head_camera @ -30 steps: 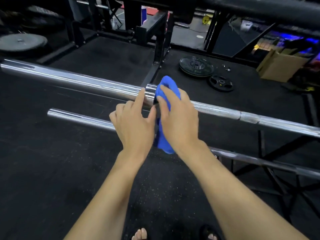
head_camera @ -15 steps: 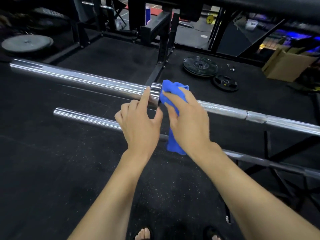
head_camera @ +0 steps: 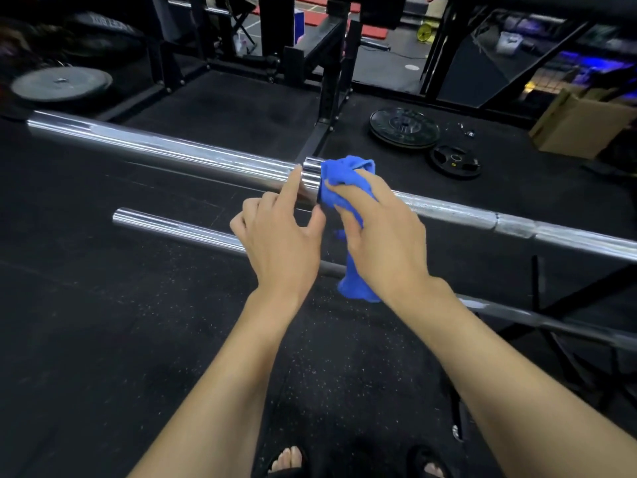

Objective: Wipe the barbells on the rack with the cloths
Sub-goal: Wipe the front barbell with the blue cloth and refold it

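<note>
- wiping is in hand on the upper barbell (head_camera: 179, 151), which runs from 10 o'clock to 4 o'clock; a lower barbell (head_camera: 179, 231) lies just beneath.
- right hand (head_camera: 382, 236) is clamped on the blue cloth (head_camera: 339, 174), pressed to the collar at centre.
- left hand (head_camera: 279, 236) rests relaxed on the sleeve, forefinger out, fingers apart.
- next, likely slide the cloth toward 4 o'clock along the knurled shaft.

No lettering is legible anywhere; the raised marks on the weight plate (head_camera: 405, 127) are too blurred.
</note>
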